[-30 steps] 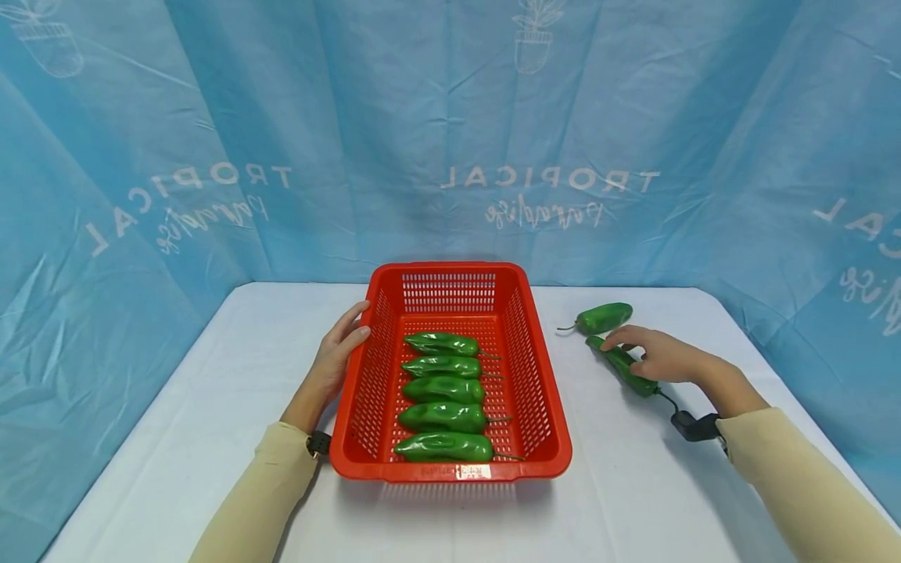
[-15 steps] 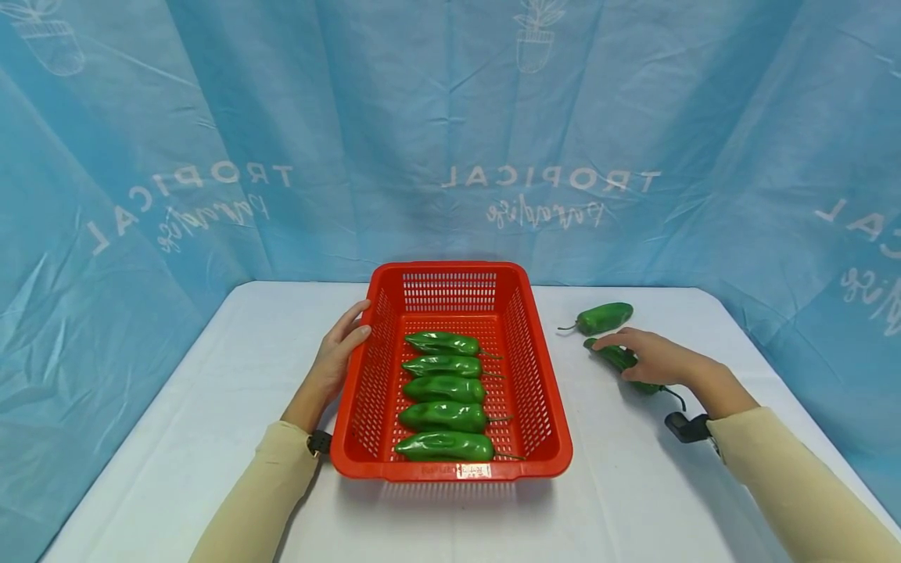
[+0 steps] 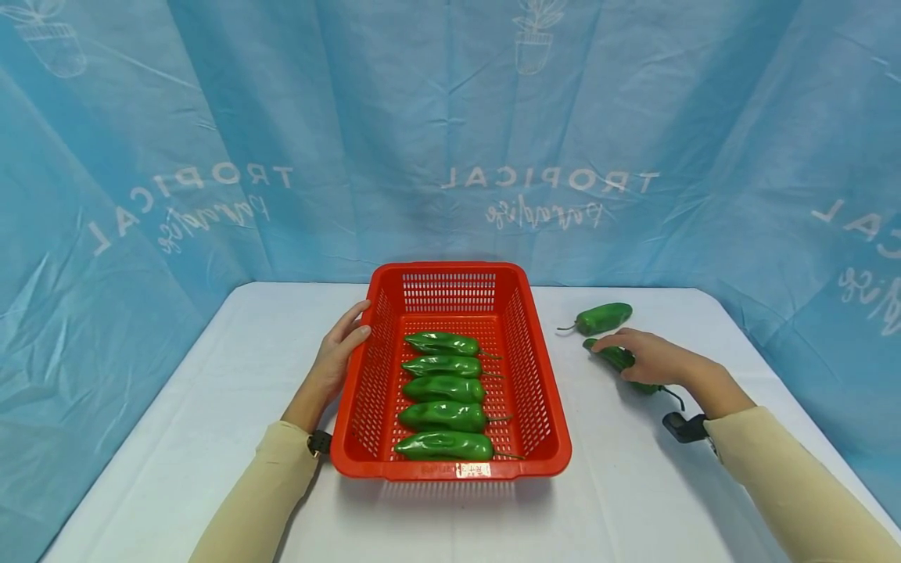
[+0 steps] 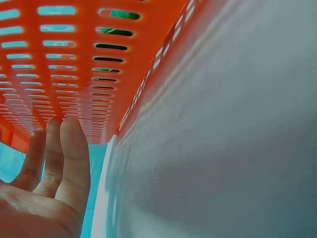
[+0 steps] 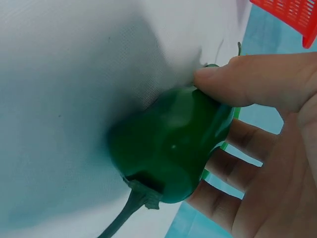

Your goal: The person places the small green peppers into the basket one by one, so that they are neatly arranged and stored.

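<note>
A red slotted plastic basket (image 3: 521, 471) stands mid-table, with several green chili peppers (image 3: 443, 446) lined up crosswise inside. My left hand (image 3: 331, 363) rests at its left rim; in the left wrist view, straight fingers (image 4: 74, 148) lie against the outer wall. To the right of the basket, my right hand (image 3: 658, 361) pinches a long green chili pepper (image 5: 158, 144) from above, thumb on one side and fingers on the other. The pepper lies slantwise on the white cloth, stem toward me, its middle partly hidden by the hand.
Another green chili pepper (image 3: 605, 317) lies just behind the held one, its stem pointing left. A white cloth (image 3: 605, 485) covers the table, and a blue printed curtain (image 3: 450, 117) hangs along the back and sides.
My right hand has shifted slightly left, and the pepper under it has turned a little, its stem swinging. Little moves in the last half second. The left hand and basket hold still.
</note>
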Available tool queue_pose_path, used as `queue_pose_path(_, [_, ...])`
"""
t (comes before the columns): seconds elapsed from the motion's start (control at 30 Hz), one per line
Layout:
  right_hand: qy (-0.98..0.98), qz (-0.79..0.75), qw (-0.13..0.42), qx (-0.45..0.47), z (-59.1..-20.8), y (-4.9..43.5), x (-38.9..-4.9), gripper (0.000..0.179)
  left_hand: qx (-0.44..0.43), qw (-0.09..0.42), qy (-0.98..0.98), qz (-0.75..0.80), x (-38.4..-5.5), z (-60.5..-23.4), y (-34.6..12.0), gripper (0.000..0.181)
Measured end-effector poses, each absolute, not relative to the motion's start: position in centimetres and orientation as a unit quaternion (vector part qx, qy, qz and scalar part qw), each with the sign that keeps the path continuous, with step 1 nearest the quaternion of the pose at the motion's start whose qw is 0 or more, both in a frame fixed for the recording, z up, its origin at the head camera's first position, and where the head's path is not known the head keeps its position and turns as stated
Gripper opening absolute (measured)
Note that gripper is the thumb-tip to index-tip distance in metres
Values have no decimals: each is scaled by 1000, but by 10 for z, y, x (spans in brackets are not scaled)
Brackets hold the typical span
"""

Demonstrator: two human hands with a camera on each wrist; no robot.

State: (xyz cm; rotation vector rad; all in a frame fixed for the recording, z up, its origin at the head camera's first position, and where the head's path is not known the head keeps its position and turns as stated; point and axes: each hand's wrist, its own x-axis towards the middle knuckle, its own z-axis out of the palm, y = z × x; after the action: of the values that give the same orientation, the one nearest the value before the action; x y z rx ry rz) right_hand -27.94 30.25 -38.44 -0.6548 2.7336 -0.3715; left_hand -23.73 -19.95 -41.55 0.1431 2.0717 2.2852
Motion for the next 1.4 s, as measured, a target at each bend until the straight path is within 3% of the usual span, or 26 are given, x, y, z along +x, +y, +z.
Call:
queue_pose_path(0.7, [956,-122,175,-203,-383,297,-281,58,50,30,668,742,-237,-414,-199,55])
queue_pose_path(1.4, [962,-125,161,-183,-379,308,-283,57,48,32,668,742,-237,-416,-200,56])
